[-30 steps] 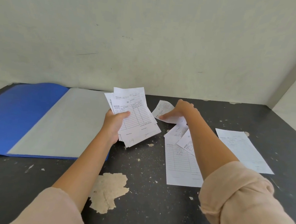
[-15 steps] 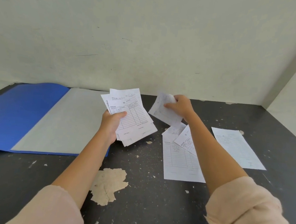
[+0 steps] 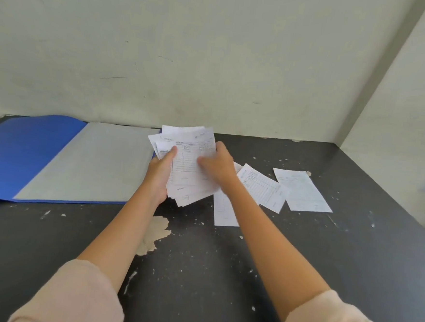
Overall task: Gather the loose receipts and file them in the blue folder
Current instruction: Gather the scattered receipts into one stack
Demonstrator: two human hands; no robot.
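The blue folder (image 3: 28,153) looks like matt card, its inner leaf (image 3: 93,162) a dull grey paper. Right of the folder, the held receipts (image 3: 188,166) and the loose ones (image 3: 302,189) are thin white printed paper. The table (image 3: 224,262) under the folder is matt black, its coating chipped and rough. Behind the folder, the wall (image 3: 214,47) is matt, scuffed paint.
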